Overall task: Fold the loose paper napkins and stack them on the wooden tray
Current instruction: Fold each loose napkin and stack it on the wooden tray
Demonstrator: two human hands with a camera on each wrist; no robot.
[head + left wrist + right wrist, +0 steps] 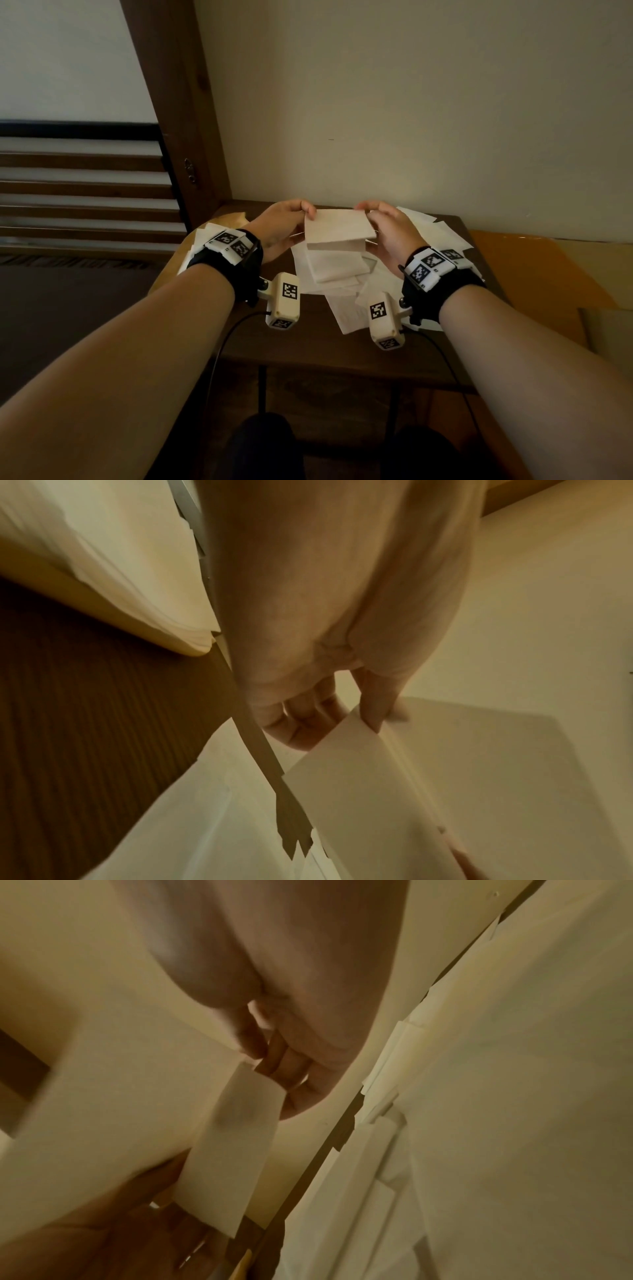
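Left hand point(281, 226): pinching the left edge of a napkin point(337, 228), thumb on top and fingers curled under, raised over the dark table point(308, 342).
Right hand point(388, 228): pinching the right edge of the same napkin, fingers curled round it, level with the left hand.
Held napkin: clear of the table, already creased across, upper panel facing up and a lower panel hanging beneath toward the table; fold apparently half made, not yet pressed flat.
Loose napkins point(346, 308): scattered flat on the table under and to the right of the hands, several overlapping, one reaching toward the table's near edge, more sheets toward the far right corner point(442, 229).
Wooden tray point(168, 274): at the table's left side, mostly hidden behind the left wrist; only a pale curved rim showing.
Stack on tray point(209, 233): some white napkins lying on the tray just beyond the left wrist; number and neatness impossible to tell.
Done so far: judged early to middle, with a few napkins on the tray and one in hand.
Left to do: finishing this fold, carrying it left to the tray, then working through the many sheets on the table.
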